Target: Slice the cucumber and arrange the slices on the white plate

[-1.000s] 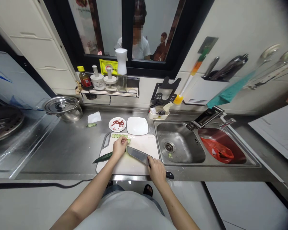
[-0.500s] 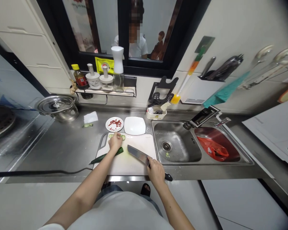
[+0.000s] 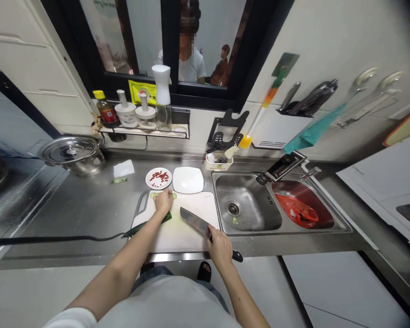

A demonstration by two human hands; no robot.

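Observation:
My right hand (image 3: 220,248) is closed around the black handle of a kitchen knife (image 3: 195,222), its blade lying over the white cutting board (image 3: 187,239) and pointing up and left. At the board's far left, my left hand (image 3: 163,202) has its fingers pinched together among cucumber slices (image 3: 174,196). Whatever is between those fingers is hidden from me. A dark green piece of cucumber (image 3: 166,217) lies slantwise on the board, partly covered by my left forearm.
Behind the board stand a plate of chopped red pieces (image 3: 159,178) and a white plate (image 3: 187,180). A sink (image 3: 248,200) adjoins on the right, with a red bag (image 3: 297,211) in its second basin. A lidded pot (image 3: 85,161) and white paper (image 3: 123,168) are on the left.
The view has shifted a little, so the surroundings appear farther left. Both hands keep nearly the same places over the board, and the knife stays in my right hand.

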